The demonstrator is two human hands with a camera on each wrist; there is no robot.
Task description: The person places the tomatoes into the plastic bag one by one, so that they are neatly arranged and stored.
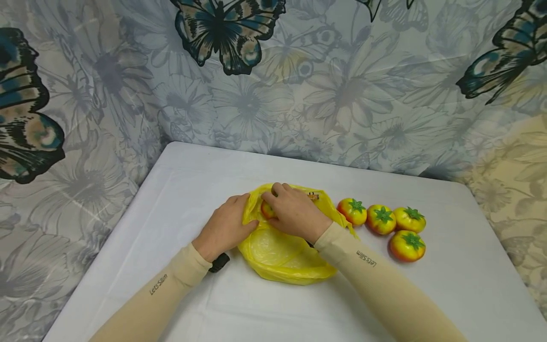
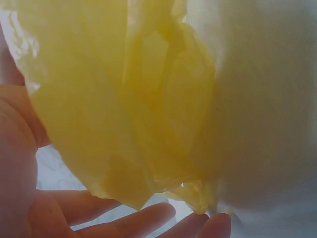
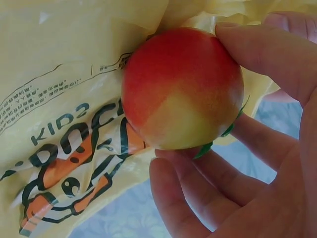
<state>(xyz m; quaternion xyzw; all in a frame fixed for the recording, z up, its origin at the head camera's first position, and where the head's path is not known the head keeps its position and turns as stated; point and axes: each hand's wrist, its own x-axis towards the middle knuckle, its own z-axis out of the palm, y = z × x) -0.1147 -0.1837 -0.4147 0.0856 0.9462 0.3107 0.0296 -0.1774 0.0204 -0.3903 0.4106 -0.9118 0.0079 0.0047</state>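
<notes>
A crinkled yellow plastic bag [image 1: 278, 251] lies with its mouth facing up; printed letters and an orange-and-black cartoon show on it in the right wrist view. At the bag's left rim is my left hand [image 1: 228, 221], thumb apart from the fingers. Its fingers [image 2: 133, 220] reach out loosely against the yellow film, which partly covers them. My right hand [image 1: 297, 209] is over the bag's mouth and grips a red-and-yellow tomato [image 3: 183, 89] with a green leafy top. Thumb and fingers surround this tomato, and the bag's printed side is right behind it.
Right of the bag, several more tomatoes [image 1: 381, 219] sit close together on the white-covered table [image 1: 205, 166]. A dark strap piece [image 1: 219, 262] shows under the left wrist. Behind the table hangs a butterfly-and-flower cloth [image 1: 252, 109].
</notes>
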